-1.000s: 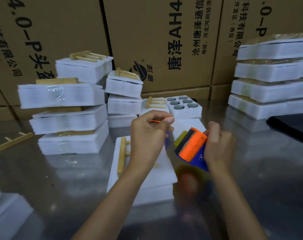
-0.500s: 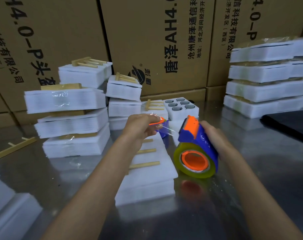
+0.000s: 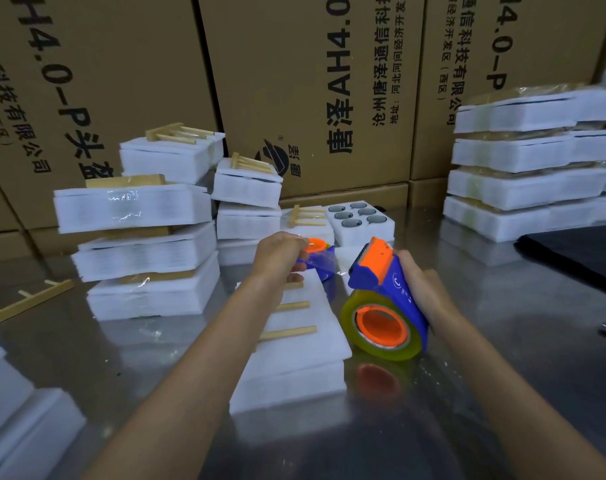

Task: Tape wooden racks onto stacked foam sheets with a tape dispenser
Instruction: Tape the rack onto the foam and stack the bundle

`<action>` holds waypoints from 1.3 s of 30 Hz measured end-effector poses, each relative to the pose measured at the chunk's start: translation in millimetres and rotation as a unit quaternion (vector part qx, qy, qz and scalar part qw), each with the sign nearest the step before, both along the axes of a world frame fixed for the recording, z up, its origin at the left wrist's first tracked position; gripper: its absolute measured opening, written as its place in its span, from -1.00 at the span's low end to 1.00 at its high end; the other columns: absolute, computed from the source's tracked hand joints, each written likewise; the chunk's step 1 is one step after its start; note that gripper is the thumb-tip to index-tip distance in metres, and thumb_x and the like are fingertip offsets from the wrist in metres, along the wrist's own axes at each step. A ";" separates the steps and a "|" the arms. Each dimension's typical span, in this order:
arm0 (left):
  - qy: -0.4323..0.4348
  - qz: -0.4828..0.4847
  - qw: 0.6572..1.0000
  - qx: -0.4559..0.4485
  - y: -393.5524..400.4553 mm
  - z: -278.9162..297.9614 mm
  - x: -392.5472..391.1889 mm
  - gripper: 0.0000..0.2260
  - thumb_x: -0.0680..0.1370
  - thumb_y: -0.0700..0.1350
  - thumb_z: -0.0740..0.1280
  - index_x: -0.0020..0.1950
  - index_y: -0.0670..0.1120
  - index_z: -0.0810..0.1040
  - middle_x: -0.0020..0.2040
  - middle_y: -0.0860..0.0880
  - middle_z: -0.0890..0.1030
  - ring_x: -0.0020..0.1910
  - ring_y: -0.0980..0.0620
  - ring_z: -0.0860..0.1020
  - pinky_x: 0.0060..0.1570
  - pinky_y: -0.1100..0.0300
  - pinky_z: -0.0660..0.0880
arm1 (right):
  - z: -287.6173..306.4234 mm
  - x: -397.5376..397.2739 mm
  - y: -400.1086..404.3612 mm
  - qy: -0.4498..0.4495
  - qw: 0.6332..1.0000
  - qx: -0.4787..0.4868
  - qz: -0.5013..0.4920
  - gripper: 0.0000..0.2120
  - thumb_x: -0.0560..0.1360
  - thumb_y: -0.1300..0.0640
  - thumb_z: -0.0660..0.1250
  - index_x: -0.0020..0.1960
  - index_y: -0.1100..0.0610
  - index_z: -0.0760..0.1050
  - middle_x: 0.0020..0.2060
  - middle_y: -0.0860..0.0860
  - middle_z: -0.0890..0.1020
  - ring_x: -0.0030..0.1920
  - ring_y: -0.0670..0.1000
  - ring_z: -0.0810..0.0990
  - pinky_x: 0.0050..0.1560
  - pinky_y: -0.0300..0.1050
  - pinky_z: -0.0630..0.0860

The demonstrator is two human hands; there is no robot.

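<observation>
A stack of white foam sheets [image 3: 294, 362] lies on the steel table in front of me, with a wooden rack [image 3: 291, 332] on top, partly hidden under my left forearm. My right hand [image 3: 422, 289] grips a blue and orange tape dispenser [image 3: 384, 299] with a yellowish roll, held just right of the stack. My left hand [image 3: 280, 258] pinches the free end of the clear tape [image 3: 320, 263], stretched from the dispenser's cutter over the far end of the stack. A second blue and orange dispenser [image 3: 318, 249] sits right behind that hand.
Taped foam bundles [image 3: 142, 244] are piled at the left, more at the right [image 3: 530, 168]. Smaller stacks with racks [image 3: 247, 188] and a foam block with round holes [image 3: 360, 220] stand behind. A loose rack [image 3: 27, 301] lies at the left. Cardboard boxes [image 3: 312, 81] wall the back.
The dispenser turned so the roll's side faces me and dropped beside the stack. My left hand drew the tape end out to the left. The camera moved closer.
</observation>
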State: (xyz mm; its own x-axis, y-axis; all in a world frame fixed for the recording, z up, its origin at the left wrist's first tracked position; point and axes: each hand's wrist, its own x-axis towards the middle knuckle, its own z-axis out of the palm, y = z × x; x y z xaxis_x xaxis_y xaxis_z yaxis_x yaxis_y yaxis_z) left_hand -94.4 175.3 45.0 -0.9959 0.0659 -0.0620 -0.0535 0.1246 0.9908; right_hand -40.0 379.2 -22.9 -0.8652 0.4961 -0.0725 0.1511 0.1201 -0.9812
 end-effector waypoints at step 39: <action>-0.059 0.092 0.978 0.175 -192.5 -61.6 -13.7 -0.80 0.43 -0.37 0.46 -0.22 -0.13 0.49 -0.38 -0.01 0.38 -0.44 0.11 0.39 -0.35 0.28 0.42 | 70.4 -66.0 19.5 -0.111 0.829 0.521 0.168 -0.42 0.34 -0.56 0.12 -0.29 -0.05 0.50 -0.35 -0.12 0.54 -0.27 -0.08 0.54 -0.35 -0.17 0.30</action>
State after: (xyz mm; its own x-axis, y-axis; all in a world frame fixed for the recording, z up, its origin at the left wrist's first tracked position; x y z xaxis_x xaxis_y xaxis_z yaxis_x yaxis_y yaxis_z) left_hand -108.1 -17.1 -16.6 -0.9802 -0.0766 -0.1823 -0.1589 -0.2437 0.9567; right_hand -106.0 398.7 47.5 -0.9900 0.1234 0.0679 0.1008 0.9576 -0.2700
